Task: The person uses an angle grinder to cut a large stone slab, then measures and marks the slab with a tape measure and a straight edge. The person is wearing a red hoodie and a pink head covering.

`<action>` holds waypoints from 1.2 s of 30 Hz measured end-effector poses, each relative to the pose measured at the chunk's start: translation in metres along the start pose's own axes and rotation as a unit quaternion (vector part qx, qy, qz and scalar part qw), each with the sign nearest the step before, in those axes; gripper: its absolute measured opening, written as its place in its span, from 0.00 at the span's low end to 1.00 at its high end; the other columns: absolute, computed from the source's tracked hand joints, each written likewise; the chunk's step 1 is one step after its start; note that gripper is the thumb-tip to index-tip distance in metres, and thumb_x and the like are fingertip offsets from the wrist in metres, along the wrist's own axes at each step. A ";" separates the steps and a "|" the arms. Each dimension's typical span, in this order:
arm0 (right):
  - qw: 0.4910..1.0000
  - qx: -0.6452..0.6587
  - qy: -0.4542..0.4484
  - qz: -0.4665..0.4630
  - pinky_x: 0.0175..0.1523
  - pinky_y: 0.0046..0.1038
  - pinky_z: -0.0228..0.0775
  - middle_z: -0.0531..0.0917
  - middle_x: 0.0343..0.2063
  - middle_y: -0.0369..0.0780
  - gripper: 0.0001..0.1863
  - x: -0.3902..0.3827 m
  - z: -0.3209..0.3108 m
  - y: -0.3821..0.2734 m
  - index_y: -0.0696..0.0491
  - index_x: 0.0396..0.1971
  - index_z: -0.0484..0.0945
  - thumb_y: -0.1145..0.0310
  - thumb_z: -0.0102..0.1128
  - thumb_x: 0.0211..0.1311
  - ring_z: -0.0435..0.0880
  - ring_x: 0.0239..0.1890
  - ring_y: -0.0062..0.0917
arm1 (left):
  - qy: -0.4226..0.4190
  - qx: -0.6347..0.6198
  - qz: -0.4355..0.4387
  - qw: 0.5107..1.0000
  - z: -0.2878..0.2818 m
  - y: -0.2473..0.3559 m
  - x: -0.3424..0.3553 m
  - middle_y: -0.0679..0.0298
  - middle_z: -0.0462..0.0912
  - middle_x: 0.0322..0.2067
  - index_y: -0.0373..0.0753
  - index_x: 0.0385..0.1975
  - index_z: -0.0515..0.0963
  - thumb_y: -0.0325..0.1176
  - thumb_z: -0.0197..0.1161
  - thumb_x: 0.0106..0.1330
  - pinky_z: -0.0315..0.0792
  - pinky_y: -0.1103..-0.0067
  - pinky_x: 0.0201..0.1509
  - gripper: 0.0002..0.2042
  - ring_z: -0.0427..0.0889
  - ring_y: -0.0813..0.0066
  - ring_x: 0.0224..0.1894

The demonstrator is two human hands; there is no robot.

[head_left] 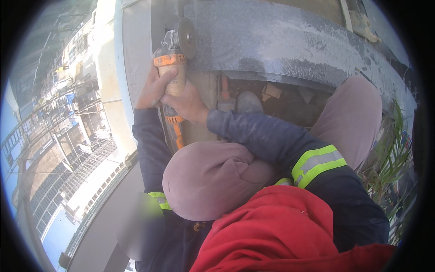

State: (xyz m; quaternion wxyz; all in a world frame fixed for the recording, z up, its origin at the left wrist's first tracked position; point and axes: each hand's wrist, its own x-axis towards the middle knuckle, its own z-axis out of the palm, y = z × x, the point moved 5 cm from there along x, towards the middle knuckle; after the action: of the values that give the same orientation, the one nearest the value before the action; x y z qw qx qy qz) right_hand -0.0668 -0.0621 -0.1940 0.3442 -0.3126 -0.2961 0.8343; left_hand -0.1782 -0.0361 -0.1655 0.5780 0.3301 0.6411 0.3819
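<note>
An orange and grey angle grinder (174, 122) points away from me along the pale edge at the top centre, its grey disc (187, 38) upright beside a dusty grey metal sheet (253, 38). Whether the disc touches the sheet I cannot tell. My left hand (152, 93) is closed round the grinder's body from the left, thumb across it behind the orange collar. My right hand (190, 102) grips the body lower down from the right, fingers partly hidden under it.
My bent knees (213, 181) (344, 118) and a shoe (247, 102) are close by. Cardboard scraps (272, 90) lie in the recess below the sheet. Leafy plants (385, 167) stand at the right. Left of the ledge is a drop with railings and scaffold-like bars (77, 131).
</note>
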 end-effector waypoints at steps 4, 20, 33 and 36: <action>1.000 0.007 0.004 0.010 0.52 0.30 0.80 0.82 0.47 0.43 0.29 0.006 -0.002 -0.004 0.62 0.59 0.69 0.69 0.69 0.59 0.85 0.49 0.26 | -0.002 0.009 -0.002 1.000 -0.001 0.002 0.006 0.52 0.74 0.61 0.32 0.73 0.57 0.37 0.65 0.73 0.77 0.70 0.62 0.34 0.77 0.65 0.61; 1.000 0.012 0.023 0.010 0.49 0.27 0.79 0.83 0.45 0.40 0.26 0.019 -0.009 -0.002 0.61 0.55 0.74 0.66 0.71 0.63 0.84 0.46 0.21 | -0.012 0.005 0.014 1.000 -0.002 0.002 0.028 0.53 0.74 0.61 0.31 0.72 0.58 0.36 0.65 0.73 0.76 0.72 0.62 0.33 0.78 0.67 0.60; 0.997 -0.051 0.017 0.057 0.53 0.28 0.78 0.83 0.47 0.41 0.28 0.009 -0.006 -0.017 0.62 0.57 0.72 0.65 0.70 0.62 0.84 0.49 0.24 | -0.010 0.004 0.021 1.000 -0.002 0.002 0.022 0.54 0.74 0.61 0.32 0.71 0.59 0.34 0.65 0.72 0.77 0.72 0.61 0.32 0.78 0.67 0.60; 0.998 -0.039 0.010 0.038 0.53 0.29 0.78 0.83 0.47 0.41 0.28 0.004 -0.003 -0.011 0.62 0.57 0.73 0.64 0.70 0.62 0.84 0.49 0.24 | 0.002 -0.003 0.021 1.000 0.002 0.004 0.010 0.54 0.74 0.61 0.32 0.71 0.60 0.34 0.65 0.72 0.76 0.72 0.62 0.32 0.77 0.67 0.61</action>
State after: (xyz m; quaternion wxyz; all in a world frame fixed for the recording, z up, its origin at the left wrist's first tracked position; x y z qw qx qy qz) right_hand -0.0622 -0.0515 -0.1896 0.3026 -0.3450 -0.3129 0.8316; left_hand -0.1779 -0.0254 -0.1674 0.5698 0.3413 0.6340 0.3961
